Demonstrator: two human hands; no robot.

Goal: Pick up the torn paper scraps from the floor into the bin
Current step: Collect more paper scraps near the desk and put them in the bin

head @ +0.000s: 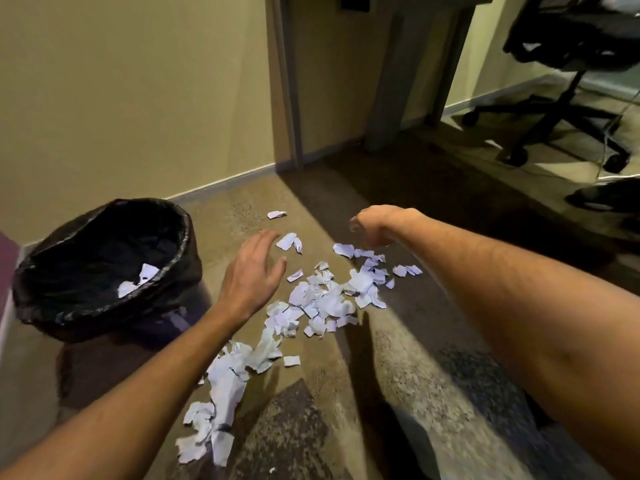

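Torn white paper scraps (322, 299) lie strewn across the floor in a band from the lower middle up to the centre. A bin (104, 268) lined with a black bag stands at the left; a few scraps (138, 280) rest inside it. My left hand (252, 271) hovers palm down between the bin and the scraps, fingers spread and holding nothing. My right hand (375, 226) hangs bent at the wrist above the far end of the scraps; its fingers curl downward and are hidden, so I cannot tell whether it holds anything.
A beige wall (138, 98) with a skirting board runs behind the bin. A table leg (391, 81) stands at the back centre. A black office chair (568, 81) on castors sits at the upper right, with a dark shoe-like object (606, 195) below it.
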